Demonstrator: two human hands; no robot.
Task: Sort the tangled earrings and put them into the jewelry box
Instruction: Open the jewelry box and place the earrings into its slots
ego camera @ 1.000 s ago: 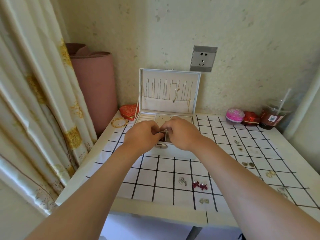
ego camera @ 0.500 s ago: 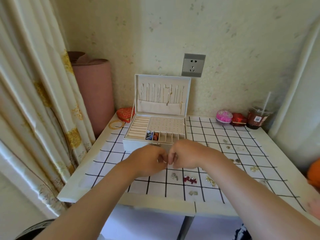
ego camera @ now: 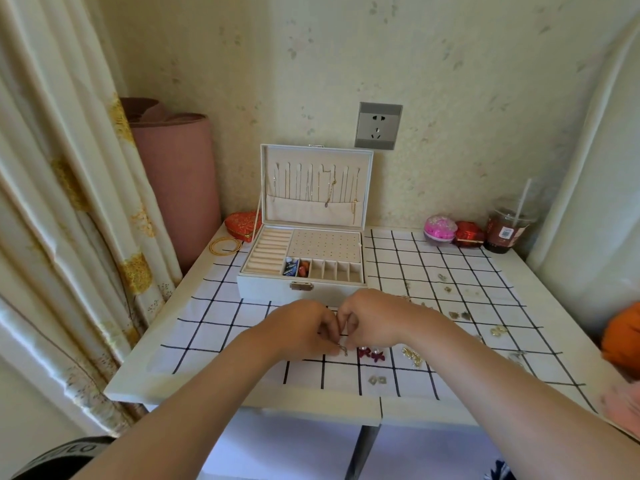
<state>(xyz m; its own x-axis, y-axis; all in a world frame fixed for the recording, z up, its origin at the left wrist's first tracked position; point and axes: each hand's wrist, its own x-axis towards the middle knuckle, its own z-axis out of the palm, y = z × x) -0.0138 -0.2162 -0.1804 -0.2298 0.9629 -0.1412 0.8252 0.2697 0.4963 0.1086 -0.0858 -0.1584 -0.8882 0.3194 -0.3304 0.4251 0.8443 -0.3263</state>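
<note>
The white jewelry box (ego camera: 266, 292) stands open at the back of the checked cloth, its lid upright with chains hanging inside. Two of its small front compartments hold a blue and a red piece. My left hand (ego camera: 299, 332) and my right hand (ego camera: 375, 320) meet just in front of the box, fingertips together low over the cloth. A small silver earring (ego camera: 343, 350) sits at my left fingertips, pinched there. My right fingers curl right beside it; their grip is hidden. Red bow earrings (ego camera: 372, 355) and a gold earring cluster (ego camera: 412, 355) lie just to the right.
A silver pair (ego camera: 377, 380) lies near the front edge, and several more earrings (ego camera: 459, 315) are spread over the right of the cloth. A gold bangle (ego camera: 225, 244) and red heart box (ego camera: 242, 225) sit back left; a pink pouch (ego camera: 440, 228), red box and drink cup (ego camera: 507, 230) back right.
Both hands have come back from the box's compartments toward the front and dropped to the cloth, reaching the silver earring that lay there. The view has pulled back.
</note>
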